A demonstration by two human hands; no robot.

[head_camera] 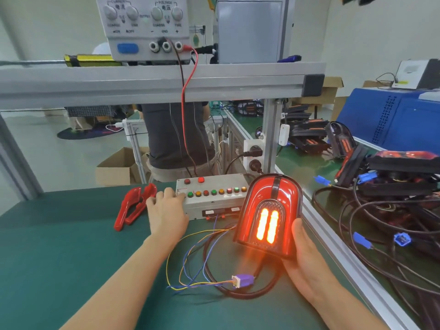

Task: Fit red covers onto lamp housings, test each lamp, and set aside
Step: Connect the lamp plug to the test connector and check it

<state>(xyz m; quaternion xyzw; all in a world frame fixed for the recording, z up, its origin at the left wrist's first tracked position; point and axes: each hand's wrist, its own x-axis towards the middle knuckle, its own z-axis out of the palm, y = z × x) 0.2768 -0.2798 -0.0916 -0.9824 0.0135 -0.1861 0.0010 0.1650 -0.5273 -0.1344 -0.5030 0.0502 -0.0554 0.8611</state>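
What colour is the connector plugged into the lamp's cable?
Purple connector, seen in the head view.

The green tabletop point(59, 246) lies open across its left and near parts, giving broad room to move. Toward the back, two red covers point(133, 206) lie just left of the left hand point(166, 210), and the button box point(214, 196) blocks the middle. Loose wires point(190, 258) and a purple plug point(244, 279) loop between the arms. The right hand point(307, 256) holds the lit lamp point(269, 215) close beside the metal rail point(338, 246); beyond it, tangled cables point(381, 222) and stacked lamps point(392, 170) crowd the right side. The overhead beam point(154, 84) limits reach upward.
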